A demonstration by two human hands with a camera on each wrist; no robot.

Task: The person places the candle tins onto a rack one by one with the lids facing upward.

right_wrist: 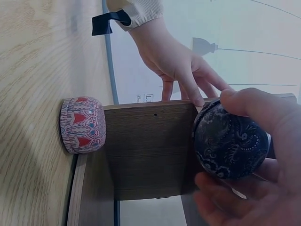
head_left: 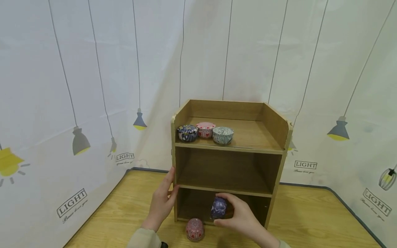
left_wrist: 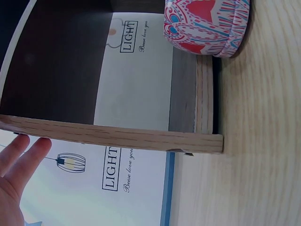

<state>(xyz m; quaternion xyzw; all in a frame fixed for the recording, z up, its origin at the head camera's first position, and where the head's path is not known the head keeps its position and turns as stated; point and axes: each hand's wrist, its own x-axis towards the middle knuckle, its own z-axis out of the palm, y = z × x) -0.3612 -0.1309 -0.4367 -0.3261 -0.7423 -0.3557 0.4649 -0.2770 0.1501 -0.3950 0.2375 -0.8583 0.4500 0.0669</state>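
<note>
My right hand (head_left: 243,217) pinches a round dark blue patterned tin (head_left: 218,208) between thumb and fingers, in front of the wooden shelf unit's lowest compartment. In the right wrist view the tin's round face (right_wrist: 233,141) shows a pale paisley print. My left hand (head_left: 161,201) rests its straight fingers against the outside of the unit's left side panel (left_wrist: 113,134). Just in front of the unit, a pink tin with red motifs (head_left: 195,229) sits on the wooden table.
On the unit's top board (head_left: 245,132), toward the left, stand a navy floral tin (head_left: 187,133), a pink tin (head_left: 205,130) and a green leaf-patterned tin (head_left: 223,135). Raised walls edge this board. A white sheet (head_left: 204,51) printed with hanging lamps surrounds the table (head_left: 304,213).
</note>
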